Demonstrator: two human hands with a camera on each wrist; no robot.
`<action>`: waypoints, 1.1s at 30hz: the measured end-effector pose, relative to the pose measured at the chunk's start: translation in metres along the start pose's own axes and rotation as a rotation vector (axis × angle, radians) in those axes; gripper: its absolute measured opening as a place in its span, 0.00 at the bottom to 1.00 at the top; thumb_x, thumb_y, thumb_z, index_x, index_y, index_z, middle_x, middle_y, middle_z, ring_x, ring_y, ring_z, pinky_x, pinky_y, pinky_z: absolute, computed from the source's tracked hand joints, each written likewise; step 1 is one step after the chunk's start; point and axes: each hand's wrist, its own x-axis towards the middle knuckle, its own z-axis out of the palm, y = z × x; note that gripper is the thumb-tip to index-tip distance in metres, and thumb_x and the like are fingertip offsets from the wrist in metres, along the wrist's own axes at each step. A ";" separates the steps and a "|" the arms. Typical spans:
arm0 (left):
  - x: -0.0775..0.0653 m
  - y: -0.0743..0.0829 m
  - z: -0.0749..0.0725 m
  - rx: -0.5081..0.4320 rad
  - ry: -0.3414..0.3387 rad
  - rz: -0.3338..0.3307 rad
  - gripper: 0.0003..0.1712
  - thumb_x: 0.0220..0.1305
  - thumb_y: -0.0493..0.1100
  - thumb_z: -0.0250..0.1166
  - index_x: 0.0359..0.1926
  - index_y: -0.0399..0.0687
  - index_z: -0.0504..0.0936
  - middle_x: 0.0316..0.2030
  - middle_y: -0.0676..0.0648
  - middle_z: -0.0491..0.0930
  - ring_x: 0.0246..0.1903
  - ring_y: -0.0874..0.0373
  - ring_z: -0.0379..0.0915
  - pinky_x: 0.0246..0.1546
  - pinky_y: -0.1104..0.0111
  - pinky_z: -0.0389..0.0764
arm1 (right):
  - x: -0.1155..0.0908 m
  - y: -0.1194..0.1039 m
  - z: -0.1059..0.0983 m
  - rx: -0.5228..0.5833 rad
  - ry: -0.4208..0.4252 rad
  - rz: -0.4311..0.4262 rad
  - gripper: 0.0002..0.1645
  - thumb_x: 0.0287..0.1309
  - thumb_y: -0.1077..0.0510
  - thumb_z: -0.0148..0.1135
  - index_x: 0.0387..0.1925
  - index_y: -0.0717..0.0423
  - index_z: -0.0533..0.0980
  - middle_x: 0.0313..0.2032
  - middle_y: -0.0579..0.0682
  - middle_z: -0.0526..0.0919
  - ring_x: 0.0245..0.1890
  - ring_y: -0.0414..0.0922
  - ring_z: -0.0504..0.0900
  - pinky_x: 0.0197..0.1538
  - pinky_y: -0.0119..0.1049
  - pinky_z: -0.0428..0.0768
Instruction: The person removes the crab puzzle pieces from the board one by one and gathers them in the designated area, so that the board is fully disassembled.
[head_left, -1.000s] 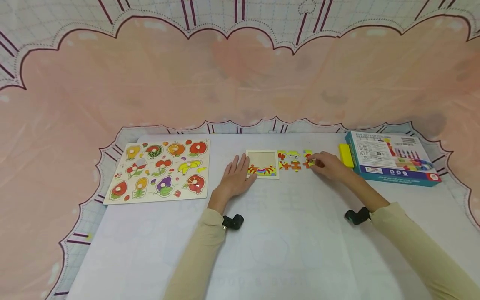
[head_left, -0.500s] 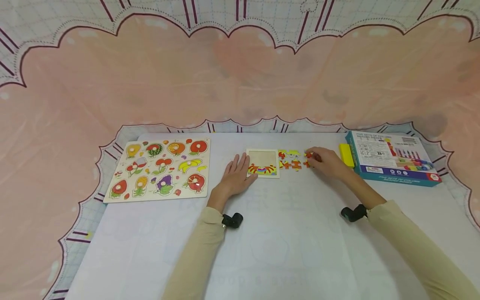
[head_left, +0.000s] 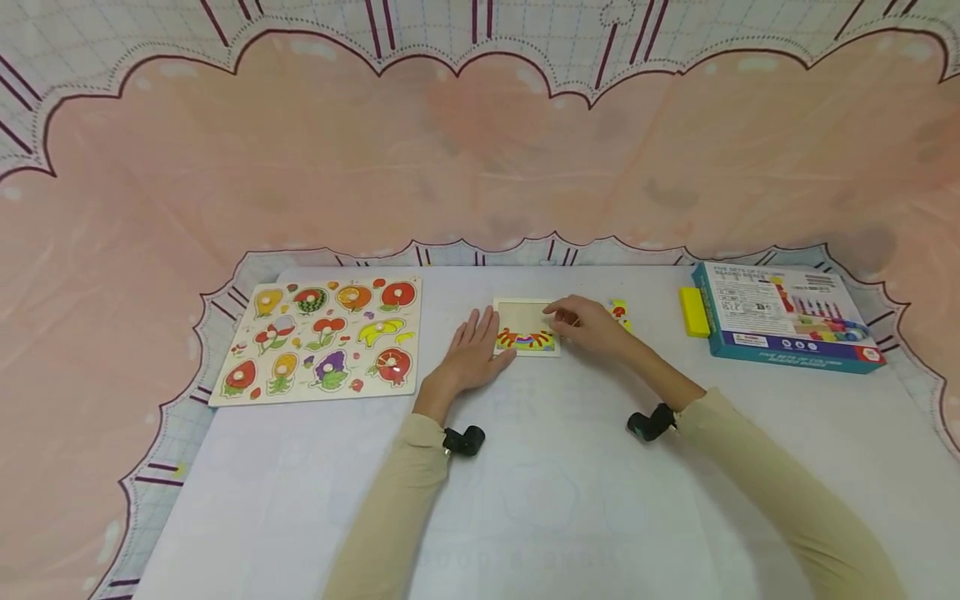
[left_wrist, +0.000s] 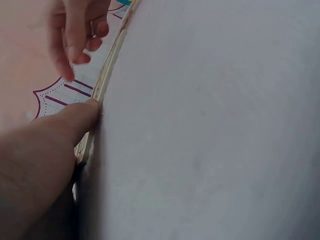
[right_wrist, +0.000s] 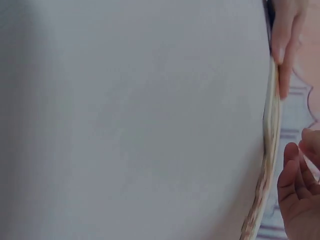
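My left hand (head_left: 468, 358) lies flat with fingers straight at the left side of a small wooden puzzle frame (head_left: 527, 353), its thumb touching the near edge. A colourful strip of picture fills the bottom of the frame; bare wood shows above. Over the frame's right edge hovers my right hand (head_left: 588, 323), fingers loosely bent, apart from the table. In the left wrist view, nothing shows between the right hand's fingers (left_wrist: 75, 40). Jigsaw pieces (head_left: 618, 312) with red and yellow print peek out beyond the right hand, which hides the others.
A wooden fruit peg puzzle board (head_left: 352, 342) lies at the left. On the right sit a yellow block (head_left: 693, 312) and a blue-and-white printed box (head_left: 787, 317). All rest on a white-covered table (head_left: 555, 483). Patterned cloth (head_left: 375, 167) hangs behind.
My right hand has come away from the right-hand jigsaw pieces and moved left to the frame's edge, covering the middle pieces. The left hand stays in place.
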 end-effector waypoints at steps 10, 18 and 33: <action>-0.002 0.000 0.001 -0.010 -0.007 0.031 0.46 0.73 0.63 0.44 0.77 0.43 0.37 0.78 0.46 0.30 0.77 0.50 0.20 0.77 0.55 0.33 | 0.017 -0.022 0.030 -0.012 -0.070 -0.102 0.18 0.63 0.59 0.61 0.52 0.62 0.78 0.40 0.55 0.80 0.36 0.45 0.76 0.42 0.32 0.75; -0.001 -0.001 0.000 0.077 0.019 0.033 0.46 0.72 0.65 0.42 0.77 0.46 0.37 0.78 0.47 0.31 0.78 0.52 0.22 0.77 0.55 0.32 | 0.019 -0.028 0.034 -0.040 -0.066 -0.058 0.19 0.61 0.56 0.65 0.52 0.59 0.79 0.41 0.55 0.77 0.37 0.45 0.73 0.42 0.30 0.74; -0.001 -0.006 0.000 0.053 0.004 0.048 0.45 0.73 0.64 0.43 0.77 0.44 0.38 0.78 0.46 0.31 0.77 0.50 0.21 0.77 0.54 0.31 | 0.023 -0.034 0.039 -0.046 -0.087 -0.018 0.16 0.61 0.59 0.64 0.48 0.62 0.78 0.43 0.56 0.78 0.38 0.45 0.73 0.43 0.31 0.74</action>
